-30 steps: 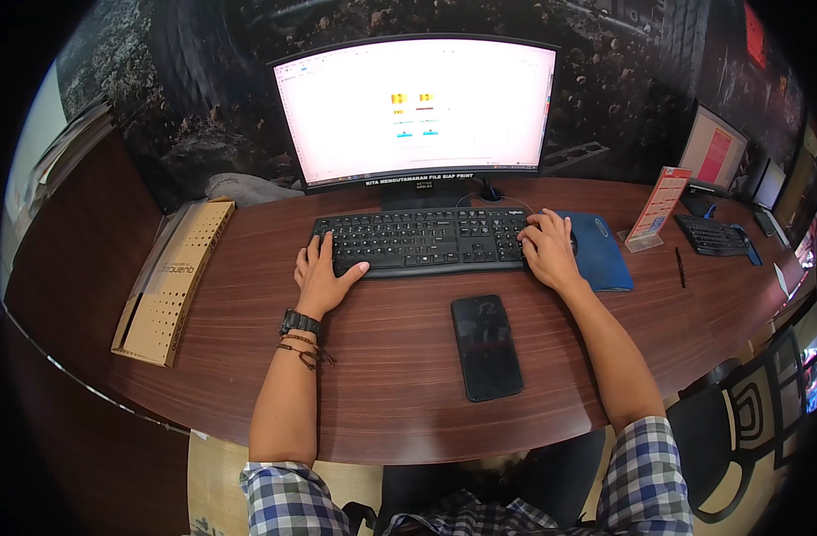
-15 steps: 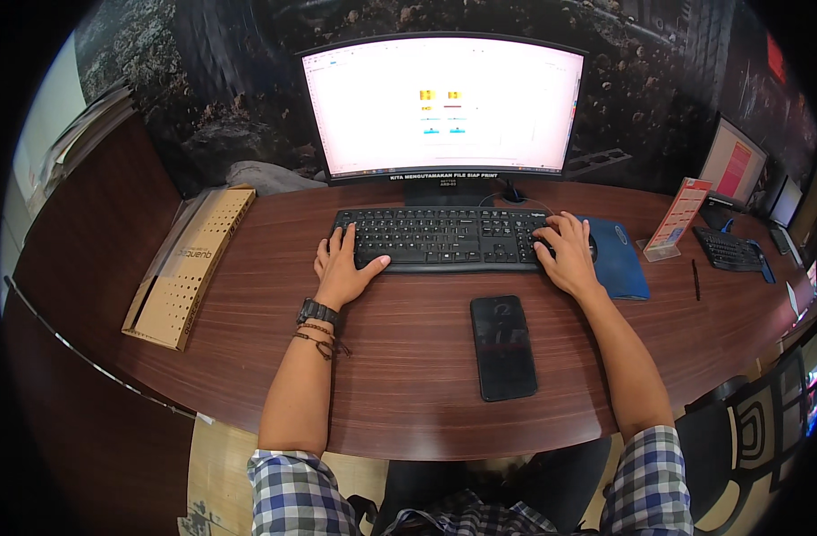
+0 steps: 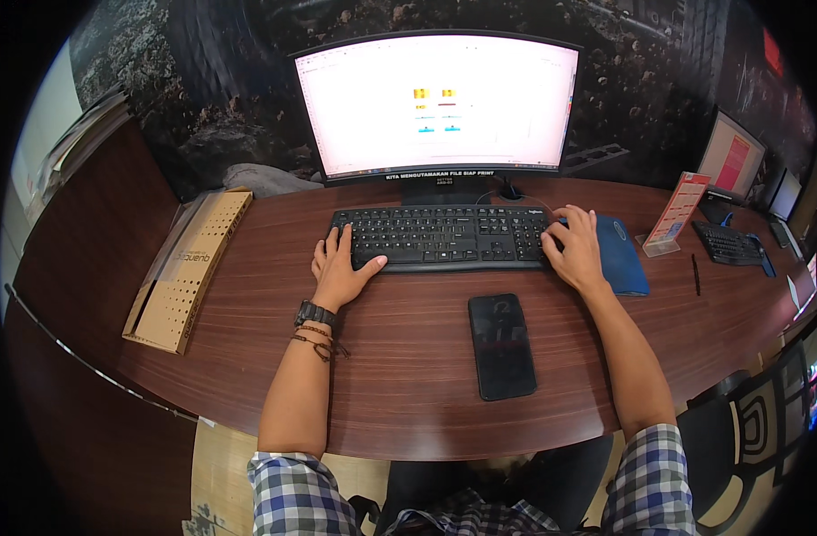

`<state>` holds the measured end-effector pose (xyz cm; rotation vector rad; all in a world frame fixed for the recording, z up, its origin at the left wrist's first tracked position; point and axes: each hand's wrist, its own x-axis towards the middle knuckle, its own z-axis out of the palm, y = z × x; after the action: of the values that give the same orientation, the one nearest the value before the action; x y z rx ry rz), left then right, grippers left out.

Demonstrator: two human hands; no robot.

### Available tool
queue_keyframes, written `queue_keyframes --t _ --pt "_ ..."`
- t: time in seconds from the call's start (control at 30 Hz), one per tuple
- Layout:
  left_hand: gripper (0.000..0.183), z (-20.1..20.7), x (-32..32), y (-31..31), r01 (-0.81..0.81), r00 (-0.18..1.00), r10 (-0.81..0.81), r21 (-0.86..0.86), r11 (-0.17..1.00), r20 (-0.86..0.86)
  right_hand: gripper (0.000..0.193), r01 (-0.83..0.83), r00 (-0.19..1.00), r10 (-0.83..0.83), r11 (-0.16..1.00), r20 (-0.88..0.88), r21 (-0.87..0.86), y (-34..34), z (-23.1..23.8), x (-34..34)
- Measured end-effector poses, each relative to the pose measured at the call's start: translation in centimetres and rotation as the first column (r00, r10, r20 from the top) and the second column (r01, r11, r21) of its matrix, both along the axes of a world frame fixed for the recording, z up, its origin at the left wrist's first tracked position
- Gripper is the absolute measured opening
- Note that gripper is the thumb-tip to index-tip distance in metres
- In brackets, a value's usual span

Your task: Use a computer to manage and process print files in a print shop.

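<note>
A black keyboard (image 3: pixel 440 238) lies in front of the monitor. My left hand (image 3: pixel 341 275) rests at its left end, fingers spread over the keys and thumb stretched along the front edge. On that wrist are a black watch and brown bracelets. My right hand (image 3: pixel 576 255) is just past the number keys, at the left edge of a blue mouse pad (image 3: pixel 623 257). Its fingers are curved over a dark computer mouse, which the hand almost wholly hides. Nearer me lies a black phone (image 3: pixel 501 347), screen up and dark, touched by neither hand.
The lit monitor (image 3: pixel 440 107) shows small yellow and blue graphics on white. At left lies a flat cardboard box (image 3: pixel 187 277) beside a brown partition. To the right are a red-and-white card stand (image 3: pixel 675 214), a black pen (image 3: pixel 695 274) and a second keyboard (image 3: pixel 728 245).
My right hand has shifted from the number keys rightward onto the spot where the mouse showed. My left hand keeps its place on the keyboard. The whole view has shifted slightly.
</note>
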<state>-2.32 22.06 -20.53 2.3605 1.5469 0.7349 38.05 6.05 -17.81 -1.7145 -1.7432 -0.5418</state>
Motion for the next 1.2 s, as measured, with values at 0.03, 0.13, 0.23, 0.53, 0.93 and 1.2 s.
queue_keyframes --t 0.03,0.13,0.23,0.53,0.93,1.2 --pt "0.106 0.1 0.1 -0.1 0.002 1.0 -0.002 0.0 1.0 0.004 0.016 0.027 0.999 -0.028 0.998 0.015 0.059 -0.2 -0.1 0.5" --pt "0.106 0.1 -0.1 -0.2 -0.006 1.0 0.006 -0.002 1.0 -0.007 0.016 0.006 1.0 -0.006 0.998 0.011 0.064 -0.3 -0.8 1.0" --pt "0.106 0.3 0.0 -0.4 -0.034 0.998 0.034 -0.01 0.999 -0.054 0.016 -0.012 0.999 0.008 0.99 0.034 0.142 -0.3 -0.2 1.2" --pt "0.106 -0.1 0.0 0.1 -0.002 1.0 0.002 0.022 1.0 0.002 0.036 0.043 0.929 -0.029 0.999 -0.37 0.029 0.0 -2.3 5.6" --pt "0.105 0.0 -0.2 0.0 -0.015 1.0 0.016 0.006 1.0 -0.022 0.038 0.018 0.922 -0.052 0.996 -0.383 -0.093 -0.7 -1.7 5.2" --pt "0.106 0.0 -0.1 -0.1 -0.026 0.999 0.026 0.004 1.0 -0.02 0.038 0.031 0.922 -0.051 0.998 -0.383 -0.058 -0.8 -2.0 5.2"
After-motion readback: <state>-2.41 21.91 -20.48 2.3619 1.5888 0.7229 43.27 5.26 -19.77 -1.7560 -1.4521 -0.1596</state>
